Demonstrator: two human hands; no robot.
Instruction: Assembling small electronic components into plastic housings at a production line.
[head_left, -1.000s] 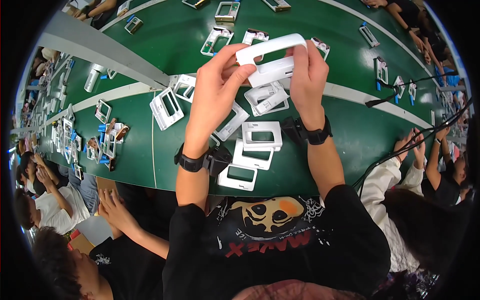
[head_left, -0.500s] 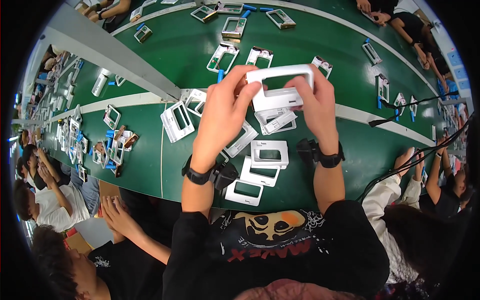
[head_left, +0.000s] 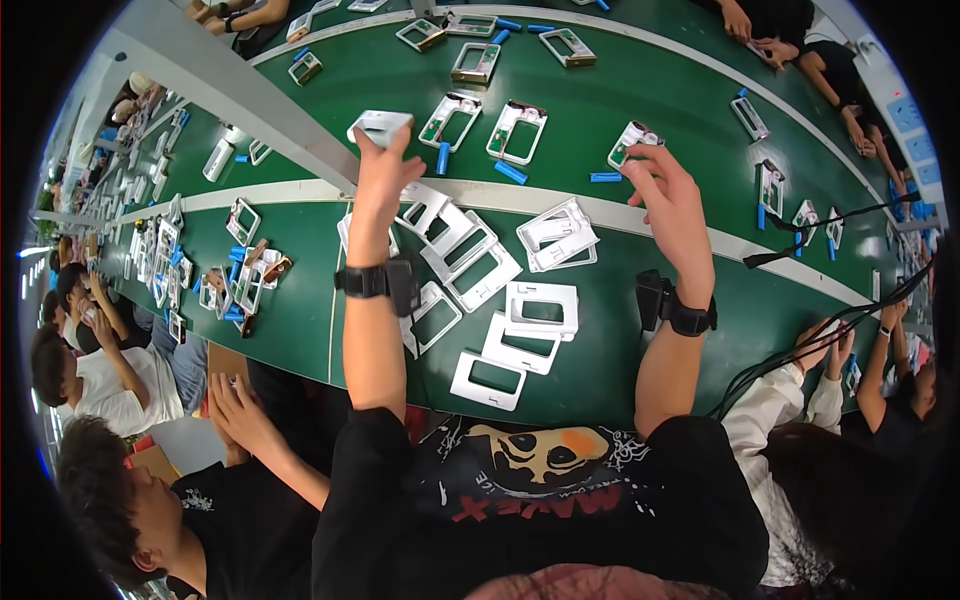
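A green table (head_left: 580, 95) spans the view; nearer, a black shirt (head_left: 600, 550) bears red lettering (head_left: 590, 502) (smaller pale writing (head_left: 475, 476) sits above it). The right hand (head_left: 675, 200) hangs half open, fingers empty; the left hand's (head_left: 380, 175) fingers grip a white shell (head_left: 380, 117) over the table's far part. Near the right fingers lie a frame (head_left: 630, 137) and a blue cell (head_left: 605, 177).

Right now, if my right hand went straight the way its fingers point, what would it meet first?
Probably the white frame with the green board, just past the fingertips of your right hand. Depth is unclear, so they may already touch it.
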